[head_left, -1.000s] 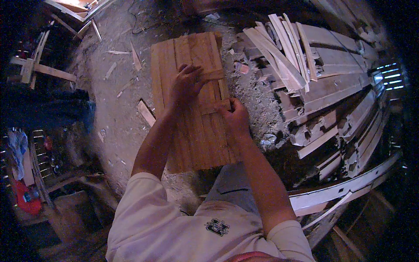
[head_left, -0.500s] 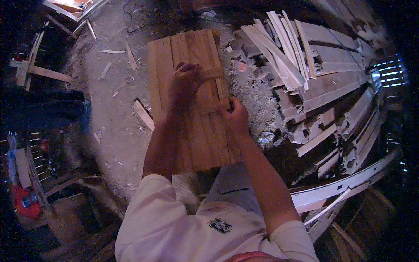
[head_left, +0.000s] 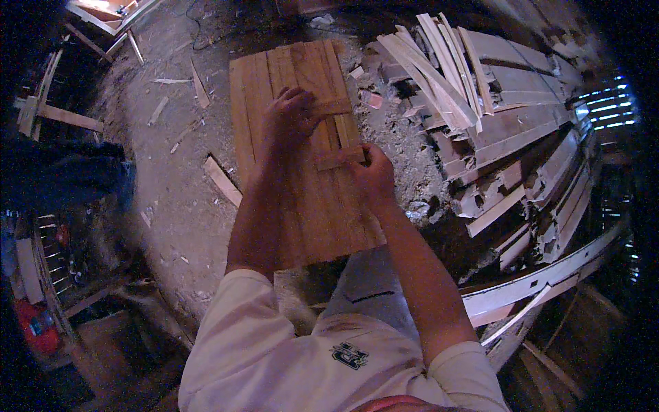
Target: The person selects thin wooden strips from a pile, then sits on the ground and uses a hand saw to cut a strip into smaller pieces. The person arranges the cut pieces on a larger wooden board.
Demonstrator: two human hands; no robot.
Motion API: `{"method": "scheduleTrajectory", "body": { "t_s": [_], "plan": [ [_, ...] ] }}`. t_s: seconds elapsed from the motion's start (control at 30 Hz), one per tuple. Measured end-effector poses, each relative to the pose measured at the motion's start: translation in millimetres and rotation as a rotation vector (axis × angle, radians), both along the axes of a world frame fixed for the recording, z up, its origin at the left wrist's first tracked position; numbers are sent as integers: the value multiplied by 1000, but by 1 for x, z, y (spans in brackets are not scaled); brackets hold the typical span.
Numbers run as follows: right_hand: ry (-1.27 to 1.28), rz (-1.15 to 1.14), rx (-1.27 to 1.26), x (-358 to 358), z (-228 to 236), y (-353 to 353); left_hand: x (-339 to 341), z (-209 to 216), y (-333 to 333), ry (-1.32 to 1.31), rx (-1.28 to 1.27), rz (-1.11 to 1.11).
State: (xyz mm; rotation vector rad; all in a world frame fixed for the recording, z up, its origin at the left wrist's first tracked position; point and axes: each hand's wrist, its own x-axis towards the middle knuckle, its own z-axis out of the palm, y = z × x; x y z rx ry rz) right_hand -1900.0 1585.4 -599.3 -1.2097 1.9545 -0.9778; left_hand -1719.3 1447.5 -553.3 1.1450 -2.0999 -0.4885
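Observation:
A panel of brown wooden boards lies in front of me, its near end close to my legs. Two short wooden strips rest crosswise on its right half: an upper strip and a lower strip. My left hand is closed, its curled fingers at the left end of the upper strip; its palm side is hidden. At the panel's right edge, my right hand pinches the right end of the lower strip between thumb and fingers. A paler lengthwise piece shows between the two strips.
Loose pale slats lie on stacked boards to the right. Wood scraps litter the dirt floor at left. A long pale beam runs at lower right. Dark blue cloth shows at far left.
My left hand has lowered slightly, its fingers bending down by the upper strip. The right hand keeps its pinch, and more of the lower strip shows. The whole view has shifted a little.

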Motion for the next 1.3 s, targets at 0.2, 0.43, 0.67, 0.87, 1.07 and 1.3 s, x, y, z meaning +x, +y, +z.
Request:
{"method": "scheduleTrajectory", "body": {
  "t_s": [0.2, 0.43, 0.67, 0.87, 1.07, 1.3],
  "plan": [
    [-91, 34, 31, -2, 12, 0, 3, 2, 0, -15, -58, 5],
    [8, 53, 15, -4, 9, -1, 4, 7, 2, 28, 69, -3],
    [-13, 54, -8, -4, 21, 2, 0, -25, -14, 21, -118, -19],
    [-82, 45, -29, 1, 29, -1, 1, -8, -4, 100, 27, -38],
    [-20, 38, -37, -2, 15, -2, 3, -6, -9, 22, -22, -53],
    [24, 29, -63, -6, 0, -3, 1, -4, -7, 45, 9, -19]
  ]
}}
